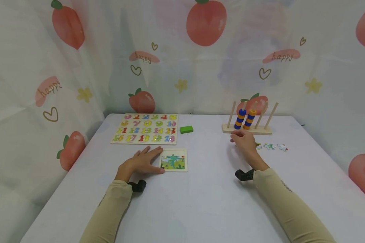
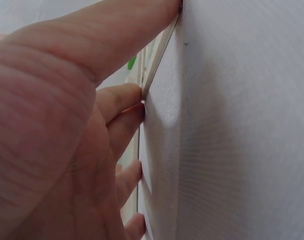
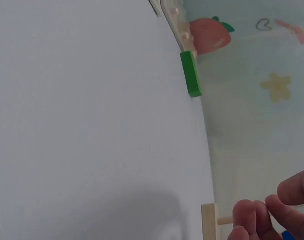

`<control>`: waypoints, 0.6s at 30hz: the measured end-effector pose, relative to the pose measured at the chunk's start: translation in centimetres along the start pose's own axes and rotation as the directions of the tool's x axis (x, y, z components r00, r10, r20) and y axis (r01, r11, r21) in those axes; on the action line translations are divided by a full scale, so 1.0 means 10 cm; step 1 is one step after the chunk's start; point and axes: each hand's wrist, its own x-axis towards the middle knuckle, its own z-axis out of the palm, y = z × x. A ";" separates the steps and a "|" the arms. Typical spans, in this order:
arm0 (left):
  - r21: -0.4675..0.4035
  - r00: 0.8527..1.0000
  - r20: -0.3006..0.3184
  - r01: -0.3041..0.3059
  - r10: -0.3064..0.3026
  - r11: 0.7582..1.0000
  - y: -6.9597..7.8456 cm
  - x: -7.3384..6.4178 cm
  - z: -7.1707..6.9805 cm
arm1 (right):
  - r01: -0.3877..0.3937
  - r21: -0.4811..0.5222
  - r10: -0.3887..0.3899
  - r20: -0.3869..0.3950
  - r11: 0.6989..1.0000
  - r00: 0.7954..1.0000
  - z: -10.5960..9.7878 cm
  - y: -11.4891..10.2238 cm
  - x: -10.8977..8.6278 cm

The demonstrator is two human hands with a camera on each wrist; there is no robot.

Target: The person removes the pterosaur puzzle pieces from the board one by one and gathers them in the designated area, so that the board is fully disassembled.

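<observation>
My left hand rests on the table at the left side of a small framed dinosaur jigsaw puzzle. Its fingers are spread, with the forefinger at the upper left corner and the thumb at the lower left. In the left wrist view the thumb and fingertips touch the board's thin edge. My right hand hovers above the table in front of the wooden bead rack. In the right wrist view its fingers are loosely bent, and nothing shows between them. Jigsaw pieces lie beside it, partly hidden by the hand.
A number board lies at the back left, with a green block to its right. Blue and orange beads sit on two of the rack's pegs. A printed curtain hangs behind the white table.
</observation>
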 end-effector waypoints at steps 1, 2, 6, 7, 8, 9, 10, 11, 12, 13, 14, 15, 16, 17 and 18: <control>0.000 1.000 -0.001 -0.001 0.001 1.000 0.00 0.00 0.00 | 0.001 0.004 -0.001 0.010 1.000 1.000 0.02 -0.01 0.00; 0.001 1.000 -0.004 -0.001 0.001 1.000 0.00 0.00 -0.01 | 0.003 0.008 -0.003 0.018 1.000 1.000 0.05 -0.01 -0.01; 0.004 1.000 -0.009 0.001 -0.001 1.000 0.00 0.01 -0.01 | 0.010 0.017 -0.011 0.051 1.000 0.999 0.14 -0.06 -0.03; 0.005 1.000 -0.011 0.001 -0.001 1.000 0.00 0.01 -0.01 | 0.010 0.018 -0.011 0.061 1.000 0.998 0.17 -0.07 -0.04; 0.005 1.000 -0.011 0.001 -0.001 1.000 0.00 0.01 -0.01 | 0.012 0.020 -0.013 0.070 1.000 0.997 0.19 -0.08 -0.05; 0.003 1.000 -0.010 0.001 -0.001 1.000 0.00 0.01 -0.01 | 0.012 0.025 -0.013 0.078 1.000 0.997 0.22 -0.10 -0.06; 0.002 1.000 -0.009 0.001 -0.001 1.000 0.00 0.01 -0.01 | 0.012 0.030 -0.014 0.088 0.999 0.996 0.25 -0.11 -0.07; 0.000 1.000 -0.008 0.002 -0.002 1.000 0.00 0.00 -0.01 | 0.010 0.031 -0.013 0.098 0.999 0.995 0.28 -0.12 -0.08; 0.001 1.000 -0.008 0.001 -0.001 1.000 0.00 0.00 0.00 | 0.009 0.034 -0.012 0.106 0.999 0.994 0.31 -0.13 -0.09; 0.000 1.000 -0.008 0.000 0.000 1.000 0.00 0.00 0.00 | 0.011 0.039 -0.015 0.113 0.999 0.994 0.34 -0.14 -0.09; 0.000 1.000 -0.007 -0.001 0.001 1.000 0.01 0.00 0.00 | 0.012 0.046 -0.017 0.118 0.999 0.993 0.37 -0.15 -0.10; 0.000 1.000 -0.007 0.000 0.000 1.000 0.01 0.00 0.00 | 0.014 0.049 -0.021 0.126 0.999 0.992 0.40 -0.16 -0.11; 0.000 1.000 -0.007 0.000 0.000 1.000 0.00 0.01 0.00 | 0.020 0.051 -0.027 0.136 0.998 0.990 0.44 -0.17 -0.11; 0.002 1.000 -0.007 -0.002 0.002 1.000 0.00 0.01 0.00 | 0.024 0.053 -0.031 0.144 0.998 0.989 0.47 -0.18 -0.12; 0.003 1.000 -0.006 -0.002 0.002 1.000 -0.01 0.02 0.00 | 0.026 0.059 -0.035 0.151 0.998 0.988 0.50 -0.19 -0.13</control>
